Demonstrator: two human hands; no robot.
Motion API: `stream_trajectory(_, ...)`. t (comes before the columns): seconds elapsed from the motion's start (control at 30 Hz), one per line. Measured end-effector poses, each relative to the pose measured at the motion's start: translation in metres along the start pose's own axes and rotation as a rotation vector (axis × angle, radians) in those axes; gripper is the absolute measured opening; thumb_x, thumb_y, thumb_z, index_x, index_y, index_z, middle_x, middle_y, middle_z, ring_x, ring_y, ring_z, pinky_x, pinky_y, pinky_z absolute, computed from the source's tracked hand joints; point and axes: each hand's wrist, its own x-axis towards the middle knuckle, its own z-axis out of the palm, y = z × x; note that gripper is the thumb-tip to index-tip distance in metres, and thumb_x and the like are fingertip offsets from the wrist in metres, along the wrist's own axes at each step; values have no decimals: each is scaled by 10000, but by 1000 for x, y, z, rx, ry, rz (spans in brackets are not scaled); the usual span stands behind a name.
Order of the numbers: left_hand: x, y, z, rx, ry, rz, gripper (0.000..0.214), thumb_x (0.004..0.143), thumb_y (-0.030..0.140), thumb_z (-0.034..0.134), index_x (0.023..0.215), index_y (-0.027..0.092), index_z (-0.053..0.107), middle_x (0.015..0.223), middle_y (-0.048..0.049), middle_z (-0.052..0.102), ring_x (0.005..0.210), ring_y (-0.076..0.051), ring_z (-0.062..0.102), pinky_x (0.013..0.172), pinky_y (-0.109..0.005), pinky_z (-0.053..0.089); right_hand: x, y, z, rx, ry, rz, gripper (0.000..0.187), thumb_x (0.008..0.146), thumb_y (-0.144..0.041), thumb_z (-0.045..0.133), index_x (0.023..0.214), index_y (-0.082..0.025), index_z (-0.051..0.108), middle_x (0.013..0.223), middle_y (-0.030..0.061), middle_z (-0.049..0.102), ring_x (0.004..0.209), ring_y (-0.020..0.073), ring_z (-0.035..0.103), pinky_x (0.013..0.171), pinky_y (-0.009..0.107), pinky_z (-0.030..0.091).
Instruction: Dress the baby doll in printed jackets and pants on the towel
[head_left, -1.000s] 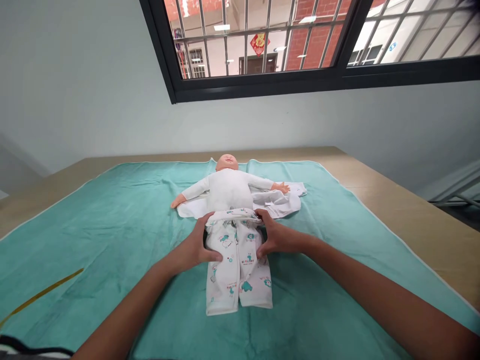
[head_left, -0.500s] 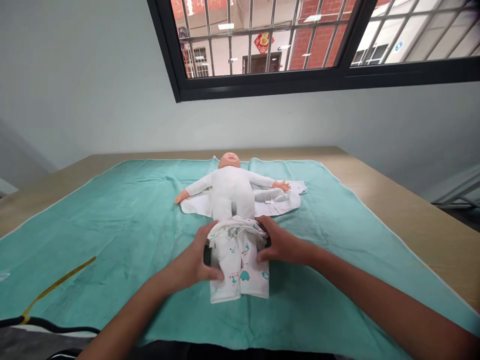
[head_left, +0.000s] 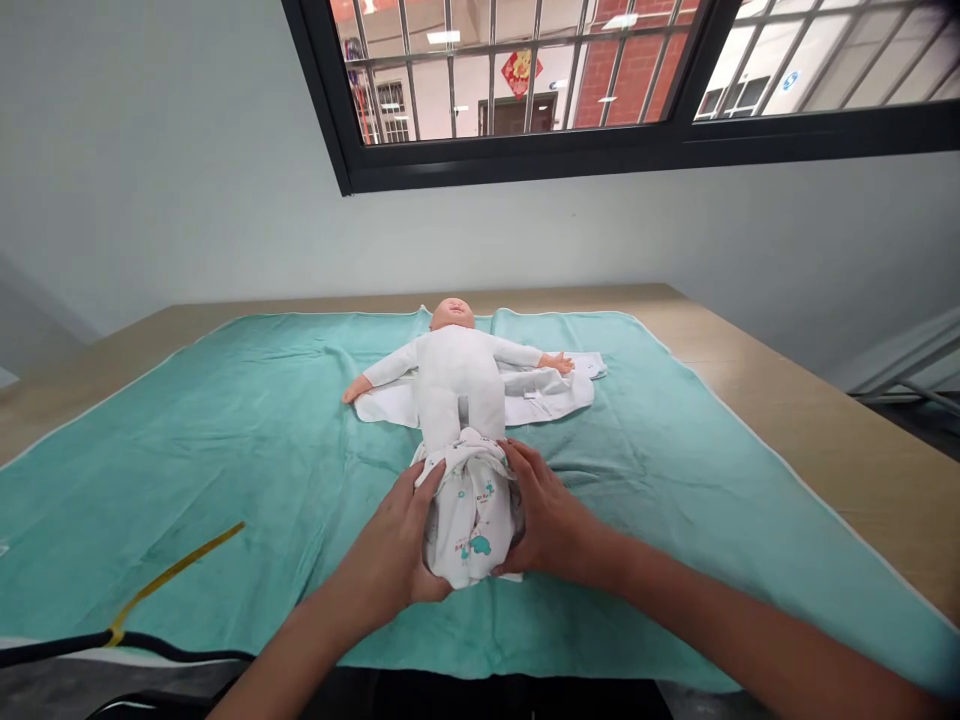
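Observation:
A baby doll (head_left: pixel 459 375) with a white cloth body lies on its back, head at the far side and arms spread. White baby pants (head_left: pixel 469 510) with green and red prints are bunched around its lower legs, hiding the feet. My left hand (head_left: pixel 409 535) grips the pants from the left, thumb near the hem. From the right, my right hand (head_left: pixel 544 515) grips them too, fingers at the gathered waistband. Under the doll's arms and back spreads a white baby top (head_left: pixel 551 400), partly hidden by the body.
A green blanket (head_left: pixel 247 430) covers most of the wooden table (head_left: pixel 757 395). A black cable (head_left: pixel 172 652) with a yellow tie (head_left: pixel 176 572) crosses the near left edge. Behind the table stand a wall (head_left: pixel 187 200) and a barred window with a dark frame (head_left: pixel 510 172).
Both hands have closed in on the pants. The pant legs, flat and spread before, are now gathered together into a narrower bundle. The camera view has shifted slightly.

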Motion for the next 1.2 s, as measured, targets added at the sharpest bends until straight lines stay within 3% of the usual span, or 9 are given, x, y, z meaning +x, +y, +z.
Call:
stream_trajectory(0.1,2,9,-2,-14,47,-47,994,590,243,794,1484,258,359,1433,-159,479,1323,-394,447,1086,-567,393,1,-7,1,-31,64,-4,1210,527,-524,888,1498,-258,217,1404,169,409,1296,399,400,1063,565,378)
stream_trajectory(0.23,4,15,-11,-122,107,-210,731,714,225,702,1402,284,462,1365,-97,571,1245,-326,543,1064,-510,437,3,-18,-9,-86,50,39,841,531,-415,875,1253,-235,484,1165,123,568,1118,357,515,960,508,425)
stream_trajectory(0.33,3,16,-13,-190,90,-236,825,686,269,752,1439,282,415,1407,-101,535,1255,-333,537,1068,-496,436,5,-24,-15,-47,15,141,613,594,-389,830,1108,-240,531,1052,84,613,965,297,572,787,393,456)
stream_trajectory(0.47,0,22,-9,-221,39,-164,1122,583,370,857,1520,307,243,1509,-106,406,1316,-344,473,1059,-469,448,8,-27,-18,100,6,249,543,657,-388,801,1098,-250,517,1007,33,651,838,230,601,668,310,424)
stream_trajectory(0.67,-5,38,4,-227,100,-243,748,702,255,726,1396,301,452,1352,-59,593,1184,-305,593,984,-426,499,1,-30,-16,265,25,308,516,664,-338,800,1107,-253,548,1012,13,680,847,225,627,666,293,451)
stream_trajectory(0.8,-12,39,11,-223,182,-218,483,823,328,649,1293,295,546,1276,-27,659,1103,-261,650,938,-383,523,-7,-35,-14,276,31,268,393,689,-202,716,1065,-260,614,929,-10,698,777,204,632,681,294,458)
stream_trajectory(1.03,-24,46,15,-95,251,-166,414,857,366,624,1257,273,575,1194,-21,706,1010,-229,695,819,-320,566,-16,-42,-11,251,62,185,208,728,-167,652,920,-230,603,798,-23,669,675,171,603,588,266,409)
stream_trajectory(1.1,-26,49,18,43,280,-105,346,868,343,606,1202,255,611,1092,-24,735,919,-212,709,766,-298,564,-18,-45,-9,150,82,83,97,774,-152,611,839,-216,577,773,-22,653,652,152,594,570,258,373)
stream_trajectory(1.2,-30,51,21,249,290,7,256,886,314,567,1113,242,659,972,-38,752,811,-200,708,730,-287,553,-22,-47,-6,-31,136,-139,90,813,-121,552,810,-210,551,756,-15,632,609,134,559,543,266,319)
